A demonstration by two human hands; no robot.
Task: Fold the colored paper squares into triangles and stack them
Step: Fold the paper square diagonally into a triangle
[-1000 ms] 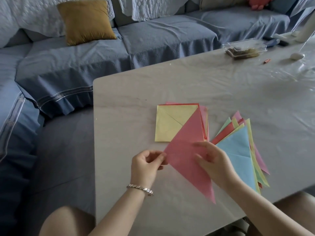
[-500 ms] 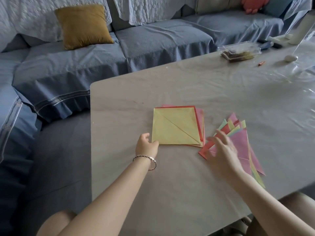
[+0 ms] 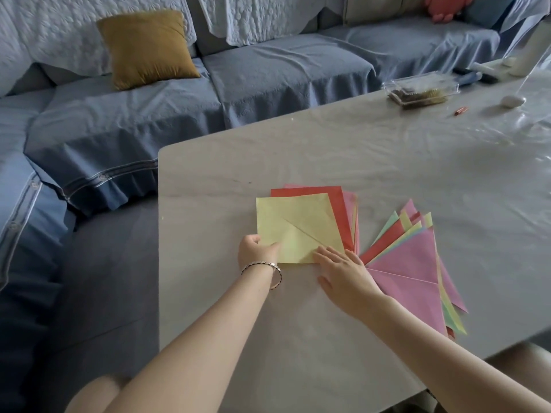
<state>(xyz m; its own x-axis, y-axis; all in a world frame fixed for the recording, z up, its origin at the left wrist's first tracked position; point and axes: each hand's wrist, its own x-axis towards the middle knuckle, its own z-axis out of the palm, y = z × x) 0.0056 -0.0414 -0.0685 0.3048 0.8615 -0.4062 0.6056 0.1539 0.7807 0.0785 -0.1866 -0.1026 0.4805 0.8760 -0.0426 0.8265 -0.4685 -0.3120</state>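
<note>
My left hand [image 3: 258, 251] pinches the near-left corner of the yellow square [image 3: 295, 222], thumb on top. My right hand [image 3: 347, 272] lies flat, its straight fingertips resting on the near-right corner. The yellow square sits on the stack of unfolded squares [image 3: 338, 210], shifted slightly off it. Just right of the yellow square fans the pile of folded triangles [image 3: 408, 269], pink uppermost.

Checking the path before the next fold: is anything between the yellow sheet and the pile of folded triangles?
Nothing visible does. The left hand grips the yellow sheet at its near left corner; the right hand rests on its near right corner. Between it and the triangle pile lie only the red sheet and bare table.
</note>
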